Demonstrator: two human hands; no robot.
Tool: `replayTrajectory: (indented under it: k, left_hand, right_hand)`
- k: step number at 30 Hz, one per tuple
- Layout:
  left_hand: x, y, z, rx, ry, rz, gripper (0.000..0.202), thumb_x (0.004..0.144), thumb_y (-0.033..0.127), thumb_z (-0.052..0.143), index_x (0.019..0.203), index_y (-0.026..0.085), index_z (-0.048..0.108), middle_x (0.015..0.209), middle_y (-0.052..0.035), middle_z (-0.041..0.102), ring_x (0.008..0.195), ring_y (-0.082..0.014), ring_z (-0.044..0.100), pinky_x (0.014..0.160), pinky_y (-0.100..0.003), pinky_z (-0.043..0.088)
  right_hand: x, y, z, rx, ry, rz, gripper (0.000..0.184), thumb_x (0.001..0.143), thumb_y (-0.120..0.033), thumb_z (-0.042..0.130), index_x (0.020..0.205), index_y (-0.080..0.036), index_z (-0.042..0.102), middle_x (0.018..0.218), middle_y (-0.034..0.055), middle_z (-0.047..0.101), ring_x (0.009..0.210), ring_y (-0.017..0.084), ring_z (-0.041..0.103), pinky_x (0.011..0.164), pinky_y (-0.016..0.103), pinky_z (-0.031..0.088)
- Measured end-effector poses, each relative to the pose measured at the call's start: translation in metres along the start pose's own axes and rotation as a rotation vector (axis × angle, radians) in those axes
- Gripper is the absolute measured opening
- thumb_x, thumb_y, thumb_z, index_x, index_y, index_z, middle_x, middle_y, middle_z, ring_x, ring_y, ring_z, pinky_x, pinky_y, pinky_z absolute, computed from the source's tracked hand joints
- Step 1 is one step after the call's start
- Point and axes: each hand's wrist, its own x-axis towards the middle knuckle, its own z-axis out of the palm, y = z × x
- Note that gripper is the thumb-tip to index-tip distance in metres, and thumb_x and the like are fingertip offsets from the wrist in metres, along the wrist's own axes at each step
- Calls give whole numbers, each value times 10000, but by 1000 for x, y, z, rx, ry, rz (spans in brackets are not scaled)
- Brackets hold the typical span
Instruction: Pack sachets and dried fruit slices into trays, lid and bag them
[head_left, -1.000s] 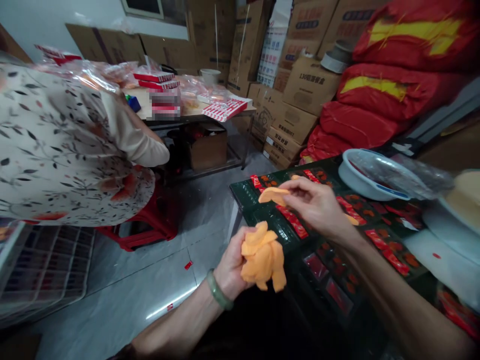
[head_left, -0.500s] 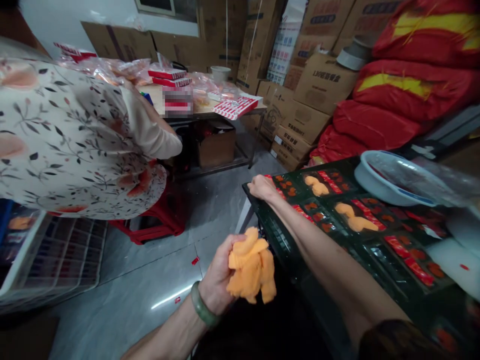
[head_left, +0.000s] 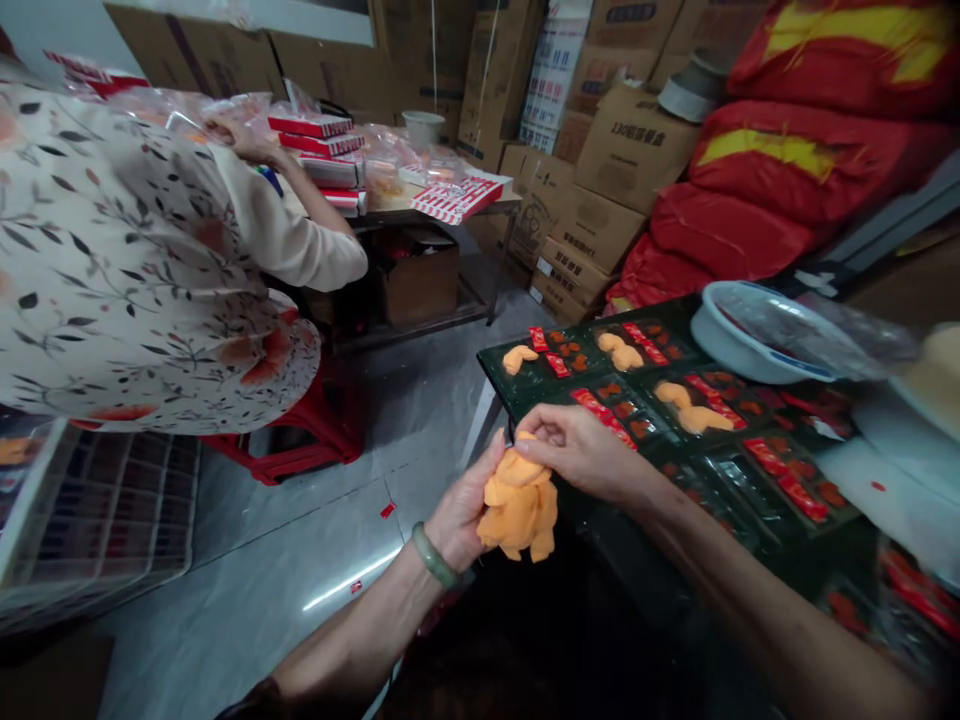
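Note:
My left hand [head_left: 466, 512] is closed around a bunch of soft, peach-orange pieces [head_left: 521, 510], their exact kind unclear. My right hand [head_left: 574, 445] pinches the top of the bunch with thumb and fingertips. Beside it on the dark green table [head_left: 555, 385] lie black trays with red packets [head_left: 604, 415] and small orange-brown pieces [head_left: 634, 425]. Matching peach-orange pieces lie in some trays: one piece [head_left: 517, 358] at the far left corner, more [head_left: 620, 352] in the tray beside it, and others [head_left: 694, 410] nearer me.
A light-blue basin [head_left: 757, 350] holding clear plastic stands at the table's right. A co-worker [head_left: 150, 260] sits left on a red stool [head_left: 300, 440] at another table with red-and-white boxes [head_left: 461, 195]. A white crate [head_left: 120, 510] is lower left; cartons [head_left: 634, 150] and red sacks [head_left: 780, 190] stand behind.
My right hand has come back from the table's far left corner to the bunch in my left hand. An orange piece now shows at that corner. The co-worker's forearm has risen.

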Motion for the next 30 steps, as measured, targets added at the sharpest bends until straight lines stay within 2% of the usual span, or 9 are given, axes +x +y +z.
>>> replayTrajectory:
  k: [4,7,10,14,17,23,25,27,30]
  left_hand:
    - [-2,-2,-8,-44,15,-69,377,849,446,496,835,83,598,707,-92,671,606,-178,649,604,-290,531]
    - [-3,0,-15,-51,26,-26,259,833,365,534,758,120,568,675,-57,654,599,-169,641,624,-309,527]
    - [-6,4,-18,-22,31,-21,207,813,324,551,759,125,561,689,-60,654,606,-182,638,619,-329,524]
    - [-10,9,-21,-8,27,13,202,812,292,537,774,98,574,721,-90,661,630,-185,641,620,-307,519]
    - [-9,12,-22,-1,33,56,210,818,286,525,767,89,575,701,-97,658,620,-184,640,616,-299,518]
    - [-4,13,-20,-33,79,2,210,825,288,518,784,89,573,697,-89,662,625,-179,645,630,-304,527]
    - [-2,13,-22,-30,102,-3,215,824,290,514,776,90,574,692,-87,662,615,-179,643,621,-308,527]
    - [0,15,-24,-23,106,13,216,821,293,514,751,97,568,689,-87,662,605,-183,641,609,-314,527]
    - [5,19,-25,-31,99,57,211,821,298,513,737,109,559,687,-83,660,600,-181,640,597,-310,526]
  right_hand:
    - [-4,-7,-9,353,146,60,216,659,-325,644,707,-164,510,540,-66,476,409,39,402,372,158,307]
    - [13,-3,-27,393,225,16,282,618,-337,687,758,-174,504,526,-75,485,382,44,416,346,155,312]
    - [45,13,-48,225,292,-38,257,587,-270,680,735,-174,494,528,-58,506,439,82,499,379,175,374]
    - [86,43,-67,-235,339,-192,103,650,-182,549,697,-179,457,571,-28,522,521,116,541,492,231,435]
    - [101,63,-66,-456,358,-302,38,668,-131,494,678,-168,489,704,28,555,648,141,543,621,272,440]
    - [104,87,-53,-684,269,-374,207,702,-43,428,669,-162,595,844,89,617,906,200,537,845,333,374]
    - [105,87,-51,-734,290,-368,238,723,-47,427,754,-157,635,972,115,625,1023,228,507,910,369,336]
    - [106,84,-46,-779,347,-337,307,783,-91,403,987,-127,629,1203,157,544,1164,251,434,958,399,309]
    - [110,79,-36,-881,277,-274,452,877,-268,385,1290,-94,443,1392,178,388,1284,247,340,1003,406,296]
